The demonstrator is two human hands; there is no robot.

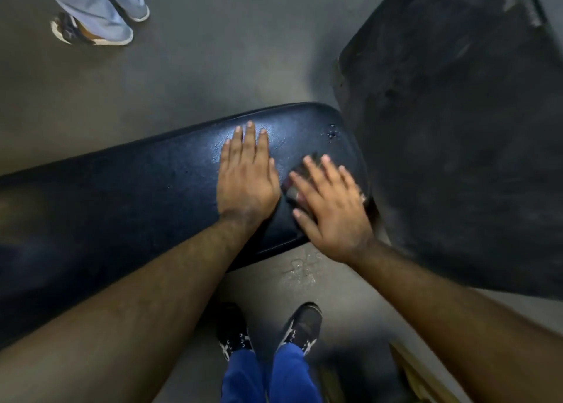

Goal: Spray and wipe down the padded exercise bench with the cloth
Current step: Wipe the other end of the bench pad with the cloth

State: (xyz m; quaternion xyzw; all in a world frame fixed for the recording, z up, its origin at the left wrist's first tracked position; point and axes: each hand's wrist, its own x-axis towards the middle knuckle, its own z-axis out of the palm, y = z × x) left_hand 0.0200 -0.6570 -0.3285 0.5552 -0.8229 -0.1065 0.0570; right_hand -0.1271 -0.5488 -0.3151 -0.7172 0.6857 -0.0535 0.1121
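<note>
— Nearest are the forearms; why is the left hand point(246, 174) flat on the padded bench point(122, 195)?
— Likely bracing. Fingers spread, holding nothing. The right hand point(329, 201), blurred, presses the dark cloth point(294, 186) flat near the bench's 3 o'clock end.
— Obstacles?
— A big black mat point(457, 128) crowds that end; droplets point(332, 131) at 1 o'clock remain unwiped. No spray bottle visible.

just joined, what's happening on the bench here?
A person is wiping a dark padded bench. The left hand lies flat on the pad, fingers together, bracing. The right hand, blurred with motion, is spread flat over a dark cloth near the bench's end. The pad looks wet, with droplets near its end and a wet patch on the floor below. No spray bottle is in view. Someone else's feet are across the bench.
</note>
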